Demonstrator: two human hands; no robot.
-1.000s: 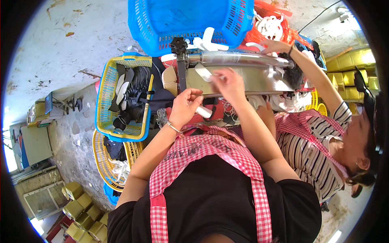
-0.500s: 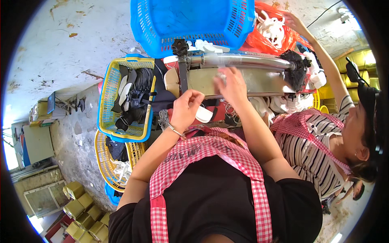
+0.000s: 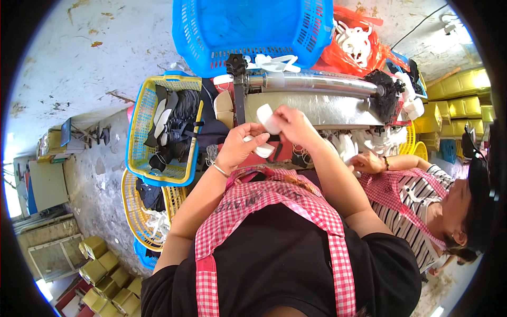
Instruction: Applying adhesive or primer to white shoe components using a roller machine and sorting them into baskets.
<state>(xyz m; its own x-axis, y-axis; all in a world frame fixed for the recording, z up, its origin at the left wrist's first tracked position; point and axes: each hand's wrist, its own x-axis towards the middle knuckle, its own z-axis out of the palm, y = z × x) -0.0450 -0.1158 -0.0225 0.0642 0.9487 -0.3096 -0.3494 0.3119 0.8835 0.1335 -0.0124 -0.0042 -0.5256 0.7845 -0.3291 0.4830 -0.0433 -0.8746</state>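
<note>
We see the left hand (image 3: 242,143), fingers clamped on the lower white piece (image 3: 263,150), the right hand (image 3: 293,125) pinching the upper piece (image 3: 267,118) by the metal plate (image 3: 322,110)'s near edge, presumably keeping both visible.

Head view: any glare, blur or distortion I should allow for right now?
Head view: glare streaks the metal roller and brightens the metal plate below it; head view: the right hand looks slightly soft, and the white piece at its fingertips shows little surface detail; head view: fisheye bending grows toward the black rim, near the gold boxes at right.
</note>
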